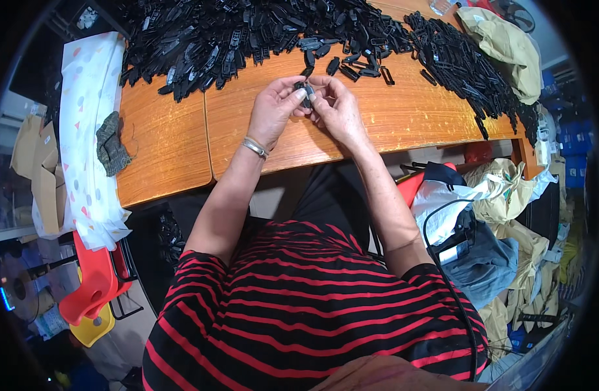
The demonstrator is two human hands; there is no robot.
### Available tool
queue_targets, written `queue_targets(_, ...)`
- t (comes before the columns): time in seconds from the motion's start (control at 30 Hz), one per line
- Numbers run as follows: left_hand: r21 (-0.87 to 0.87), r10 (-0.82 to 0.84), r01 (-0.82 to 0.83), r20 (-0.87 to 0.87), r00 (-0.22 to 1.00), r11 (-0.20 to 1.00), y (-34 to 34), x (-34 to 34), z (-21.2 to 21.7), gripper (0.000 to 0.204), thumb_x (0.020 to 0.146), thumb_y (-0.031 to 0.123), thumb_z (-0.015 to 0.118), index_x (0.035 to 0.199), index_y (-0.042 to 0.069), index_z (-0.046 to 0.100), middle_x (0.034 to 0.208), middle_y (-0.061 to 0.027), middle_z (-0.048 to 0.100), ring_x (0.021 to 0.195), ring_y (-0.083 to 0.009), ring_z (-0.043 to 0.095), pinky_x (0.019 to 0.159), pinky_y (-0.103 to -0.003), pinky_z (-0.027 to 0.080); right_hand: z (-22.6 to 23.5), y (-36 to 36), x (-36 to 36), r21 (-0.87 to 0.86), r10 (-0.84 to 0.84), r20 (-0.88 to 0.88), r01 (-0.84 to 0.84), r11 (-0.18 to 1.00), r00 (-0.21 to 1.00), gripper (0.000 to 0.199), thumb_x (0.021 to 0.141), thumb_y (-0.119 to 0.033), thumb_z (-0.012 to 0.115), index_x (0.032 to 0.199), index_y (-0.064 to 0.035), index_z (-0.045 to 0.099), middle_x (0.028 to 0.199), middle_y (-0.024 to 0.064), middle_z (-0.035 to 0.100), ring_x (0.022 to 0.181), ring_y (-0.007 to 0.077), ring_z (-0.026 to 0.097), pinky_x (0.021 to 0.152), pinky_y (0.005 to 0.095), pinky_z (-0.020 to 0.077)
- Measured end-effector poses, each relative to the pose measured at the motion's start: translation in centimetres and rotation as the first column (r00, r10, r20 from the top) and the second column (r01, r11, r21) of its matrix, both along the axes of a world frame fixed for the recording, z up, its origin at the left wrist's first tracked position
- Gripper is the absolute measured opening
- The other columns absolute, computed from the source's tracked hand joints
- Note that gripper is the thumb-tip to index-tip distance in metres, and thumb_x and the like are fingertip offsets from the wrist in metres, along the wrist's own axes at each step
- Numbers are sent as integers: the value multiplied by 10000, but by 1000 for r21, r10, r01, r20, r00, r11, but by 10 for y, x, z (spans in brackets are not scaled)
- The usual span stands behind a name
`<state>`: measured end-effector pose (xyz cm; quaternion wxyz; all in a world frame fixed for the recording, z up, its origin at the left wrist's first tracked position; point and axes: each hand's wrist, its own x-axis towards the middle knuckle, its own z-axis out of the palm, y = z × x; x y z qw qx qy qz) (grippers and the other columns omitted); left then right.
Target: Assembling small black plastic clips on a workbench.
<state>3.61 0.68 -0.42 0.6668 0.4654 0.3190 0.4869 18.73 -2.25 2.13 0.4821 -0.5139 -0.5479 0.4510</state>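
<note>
Above the wooden table (260,140) my two hands meet, both gripping one small black plastic part (304,96). My left hand (275,112), with a silver bracelet at its wrist, pinches the part from the left between thumb and fingers. My right hand (339,112) holds it from the right, the thumb pressed on its face. The fingers hide much of its shape. Just past my fingertips lie several loose black plastic pieces (333,66), some solid and some open frames (387,75).
A large heap of black plastic parts (201,42) covers the table's far side. A second pile of black frames (452,62) runs down the right. A grey cloth (110,144) lies on a dotted white sheet (84,85) at the left. Red chair (94,280) stands below.
</note>
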Motion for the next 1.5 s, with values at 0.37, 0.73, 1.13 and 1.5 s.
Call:
queue_targets(0.37,2,51,-51,30,998,999,-3,1,0,200,896,61,621,1085,10,578,986,-59,661,842,-103,630,706,-202,505,-1,-4,0,219,-119,239,66,974,964,228,886,-46,625,1089,53,597,915,72,582,678,92,614,545,221,515)
queue_targets(0.73,54,31,-30,-7,1000,998,-5,5,-3,199,906,63,608,1101,22,599,1004,-28,660,865,-75,613,707,-193,501,-2,-4,6,369,-200,359,58,927,912,192,854,-43,647,1036,20,630,927,90,575,707,125,622,594,237,526)
queue_targets(1.13,119,39,-25,-117,992,993,-12,17,0,213,956,146,560,1108,11,624,841,12,638,629,-12,512,542,-158,415,-26,-20,-6,486,-363,340,168,857,867,296,786,-72,736,1050,-28,612,858,58,570,717,133,565,638,263,489)
queue_targets(1.5,96,-12,10,26,1000,995,-7,16,-1,262,997,234,474,853,47,587,732,8,575,627,-56,489,580,-203,408,-27,-18,-17,340,-240,490,70,938,838,428,835,-302,685,1175,-86,541,859,182,661,772,386,649,662,455,509)
